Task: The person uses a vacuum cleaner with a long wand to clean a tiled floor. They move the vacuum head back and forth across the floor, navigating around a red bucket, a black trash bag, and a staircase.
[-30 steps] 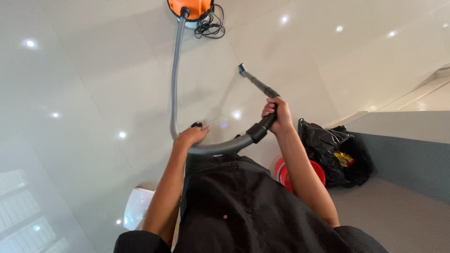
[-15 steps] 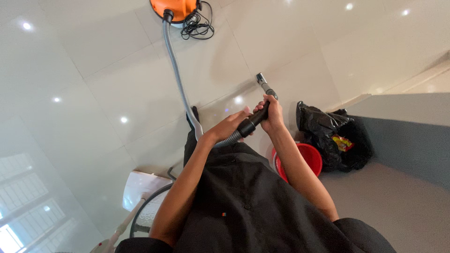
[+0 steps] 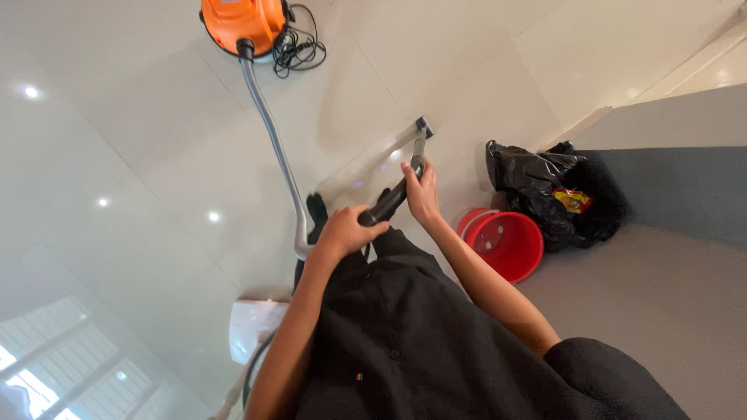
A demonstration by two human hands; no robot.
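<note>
Looking straight down here, both hands are on a black vacuum wand (image 3: 398, 190) that runs on a diagonal, its long axis pointing from about 7 o'clock near the body up to 1 o'clock, where the small nozzle tip (image 3: 423, 124) sits against the glossy white tiled floor (image 3: 140, 140). The right hand (image 3: 422, 193) is the forward one, wrapped around the wand closer to the tip, fingers closed on it. The left hand (image 3: 348, 229) is curled over the back end where the wand meets the grey ribbed hose (image 3: 272, 140), so it's the rear grip, and it looks clenched on that joint, though the fingers themselves are tucked under and hard to see. So the nozzle lies off at 1 o'clock from both hands, with the right hand nearer to it. The hose loops from the left hand out toward 11 o'clock to the orange vacuum body (image 3: 241, 22), which has a tangle of black cord (image 3: 299, 47) just beside it. Off at 3 o'clock from the hands there's a red bucket (image 3: 506, 245) and, touching it on the far side, a crumpled black rubbish bag (image 3: 545, 194), next to a grey carpeted step (image 3: 661, 311).
</note>
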